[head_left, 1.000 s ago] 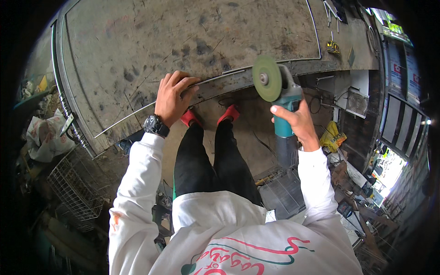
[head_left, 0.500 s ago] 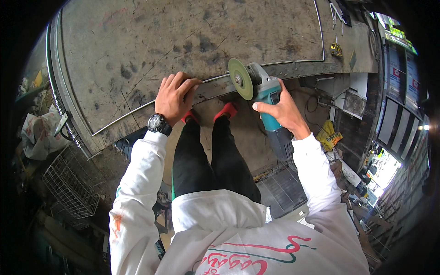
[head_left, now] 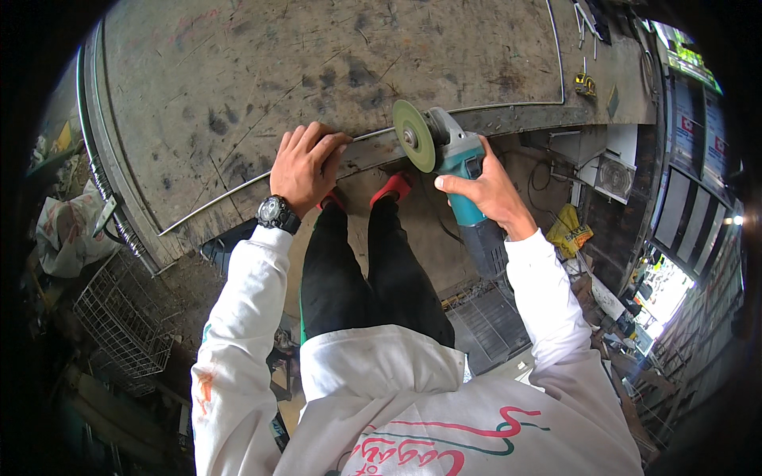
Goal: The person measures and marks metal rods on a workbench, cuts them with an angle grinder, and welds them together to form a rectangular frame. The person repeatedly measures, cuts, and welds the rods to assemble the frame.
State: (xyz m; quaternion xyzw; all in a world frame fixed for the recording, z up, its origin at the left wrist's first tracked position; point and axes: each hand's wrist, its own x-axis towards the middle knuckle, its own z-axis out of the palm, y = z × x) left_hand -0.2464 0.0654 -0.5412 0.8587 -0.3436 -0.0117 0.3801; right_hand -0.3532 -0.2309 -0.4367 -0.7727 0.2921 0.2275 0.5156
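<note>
My left hand (head_left: 304, 165), with a black watch on the wrist, presses down on a thin bent metal rod (head_left: 222, 200) at the near edge of a big scuffed metal workbench (head_left: 238, 71). My right hand (head_left: 490, 189) grips the teal body of an angle grinder (head_left: 448, 151). Its green disc (head_left: 414, 135) stands upright just right of my left fingers, at the rod along the bench edge. The rod runs on to the right and bends up along the bench's far side (head_left: 556, 55).
A wire basket (head_left: 119, 317) and a white sack (head_left: 63, 238) lie on the floor at the left. A yellow bag (head_left: 573, 230), a grey box unit (head_left: 611, 176) and metal grating (head_left: 484, 325) are at the right. Small tools (head_left: 586, 83) rest on the bench's far right.
My right hand has brought the grinder leftward, from off the bench's edge to close beside my left hand. My left hand has stayed on the rod.
</note>
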